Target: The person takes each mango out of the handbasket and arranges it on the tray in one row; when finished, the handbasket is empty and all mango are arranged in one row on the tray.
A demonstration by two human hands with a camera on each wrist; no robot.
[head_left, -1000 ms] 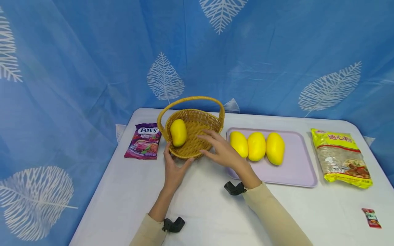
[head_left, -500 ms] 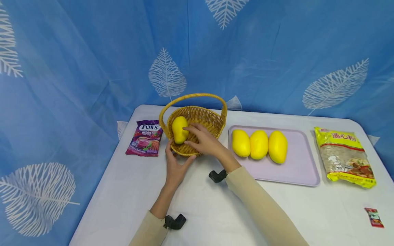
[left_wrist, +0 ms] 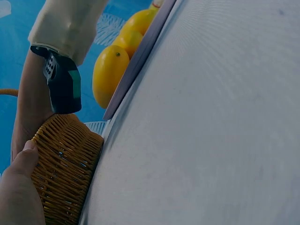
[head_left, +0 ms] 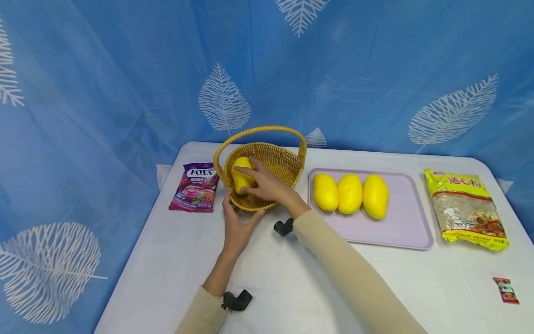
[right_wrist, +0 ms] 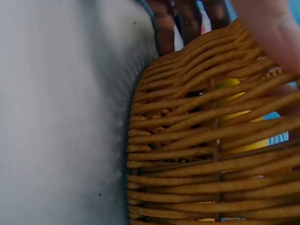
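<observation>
A wicker basket [head_left: 281, 162] with a tall arched handle stands on the table, a yellow mango [head_left: 242, 162] lying inside at its left. My left hand [head_left: 238, 232] grips the basket's near left side, and its thumb [left_wrist: 23, 164] rests at the rim in the left wrist view. Reaching over the near rim, my right hand [head_left: 269, 185] holds the mango between thumb and fingers, covering part of it. Through the weave [right_wrist: 187, 140] in the right wrist view, bits of yellow show. Several fingers [right_wrist: 164, 28] of the left hand appear behind the basket there.
Right of the basket lies a lilac tray [head_left: 404, 222] bearing three mangoes [head_left: 349, 195]. A purple candy bag [head_left: 195, 188] is left of the basket. Farther right are a yellow pasta bag [head_left: 467, 208] and a small red packet [head_left: 506, 291]. A blue curtain [head_left: 354, 93] hangs behind.
My right hand has moved left across the basket, from beside the mango onto it, and now holds it. My left hand has stayed at the basket's side.
</observation>
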